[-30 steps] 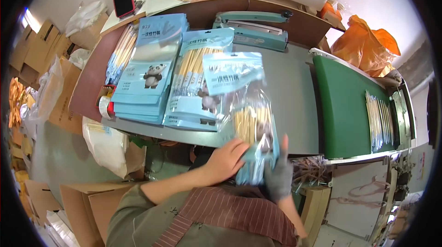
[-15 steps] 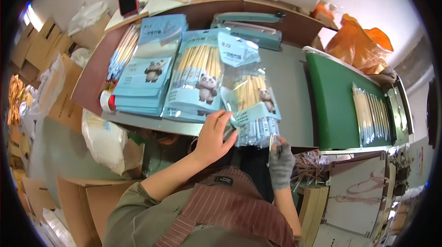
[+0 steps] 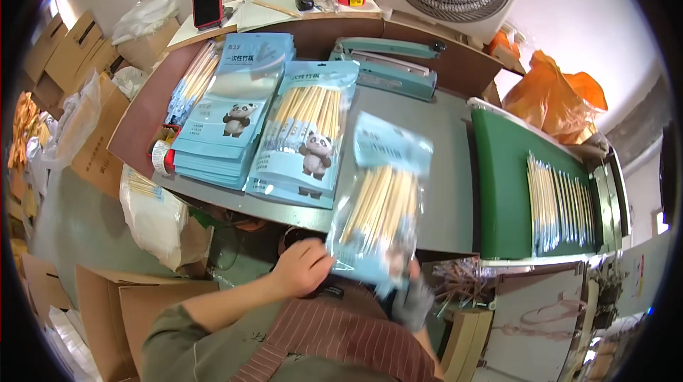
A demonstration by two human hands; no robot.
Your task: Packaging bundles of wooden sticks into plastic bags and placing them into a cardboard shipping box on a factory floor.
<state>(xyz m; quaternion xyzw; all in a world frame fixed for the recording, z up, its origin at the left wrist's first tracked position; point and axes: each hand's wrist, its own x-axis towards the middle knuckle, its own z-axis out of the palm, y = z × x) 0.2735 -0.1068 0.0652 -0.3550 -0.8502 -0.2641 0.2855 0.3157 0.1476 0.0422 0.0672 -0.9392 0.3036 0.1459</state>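
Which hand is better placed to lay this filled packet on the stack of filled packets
Probably the left. The left hand grips the filled packet at its lower left corner, on the side nearer the stack of filled packets. The gloved right hand holds the bottom edge, farther from it.

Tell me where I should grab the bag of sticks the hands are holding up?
Grab the bag of sticks by its flat bottom edge, coming from below, one grip at each corner. The sticks fill the middle, so it bulges there. The left hand and gloved right hand are both at that bottom edge.
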